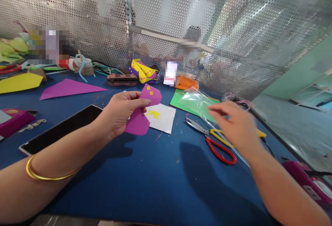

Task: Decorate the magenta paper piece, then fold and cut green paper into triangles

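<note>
My left hand [124,106] is closed on a purple paper cutout [138,120], pinching it between thumb and fingers. The cutout has rounded, angular lobes above and below the grip, and two small yellow squares are on its upper lobe. Behind it lies a white sheet [166,117] scattered with tiny yellow pieces. My right hand [233,124] is blurred by motion above the scissors [207,136], which have one red and one yellow handle. Its fingers point left, near a clear plastic sleeve [193,98]; whether they hold anything is unclear.
Green sheets [178,100] lie under the sleeve. A dark-screened tablet [64,125] is beside my left forearm. Purple [72,89] and yellow [20,82] paper pieces lie at the left. Behind stand a brown pouch [121,79], a yellow-purple folded piece [143,71] and a perforated metal screen [166,8].
</note>
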Demonstrator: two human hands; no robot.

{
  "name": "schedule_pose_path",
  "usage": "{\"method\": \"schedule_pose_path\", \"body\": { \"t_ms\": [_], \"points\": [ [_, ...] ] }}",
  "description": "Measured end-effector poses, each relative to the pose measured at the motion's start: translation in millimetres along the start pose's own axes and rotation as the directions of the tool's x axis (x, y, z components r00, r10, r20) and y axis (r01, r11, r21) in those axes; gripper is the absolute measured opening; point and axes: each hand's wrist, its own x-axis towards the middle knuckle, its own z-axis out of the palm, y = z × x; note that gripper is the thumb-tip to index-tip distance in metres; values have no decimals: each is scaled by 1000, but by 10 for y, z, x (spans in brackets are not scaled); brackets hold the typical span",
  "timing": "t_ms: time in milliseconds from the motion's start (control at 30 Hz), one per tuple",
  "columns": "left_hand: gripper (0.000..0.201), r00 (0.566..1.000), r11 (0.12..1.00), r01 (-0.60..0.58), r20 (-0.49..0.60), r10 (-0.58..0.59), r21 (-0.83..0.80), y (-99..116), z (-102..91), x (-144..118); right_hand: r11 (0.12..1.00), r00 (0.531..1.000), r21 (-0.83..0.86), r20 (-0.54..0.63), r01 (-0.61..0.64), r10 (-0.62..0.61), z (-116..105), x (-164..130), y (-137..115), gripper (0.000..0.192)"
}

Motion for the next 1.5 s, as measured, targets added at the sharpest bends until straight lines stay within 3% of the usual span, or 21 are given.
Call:
{"method": "schedule_pose_path", "body": {
  "t_ms": [100,233,300,400,767,967,1167,1400,1500],
  "points": [
    [28,999,999,-30,-13,29,-15,38,-49,28,954,966,291,258,-75,-3,575,196,-484,9],
    [23,999,999,-37,-22,36,-25,40,-80,58,943,930,283,362,-175,64,1296,405,-662,6],
    [23,1000,1000,-11,-18,11,-27,20,-79,71,938,915,264,389,-223,108,1500,439,-638,5],
    [20,1000,1000,1,-3,-1,-26,-16,-69,79,932,906,250,396,-262,149,1610,416,-603,1],
    [13,999,1000,5,49,-4,-20,-49,-25,52,902,916,302,348,-310,198,1638,313,-644,4],
    [13,998,999,0,64,-2,37,-92,-23,53,791,907,470,343,-392,245,1583,312,-585,6],
    [20,996,996,0,86,-8,91,-124,-1,8,618,908,666,313,-418,277,1264,319,-540,9],
    [24,986,986,-33,167,6,161,-133,61,-87,522,912,754,264,-399,315,811,63,-657,17],
    [38,979,980,-59,204,19,189,-171,86,-112,415,873,777,350,-474,340,702,-66,-708,26]
  ]
}}
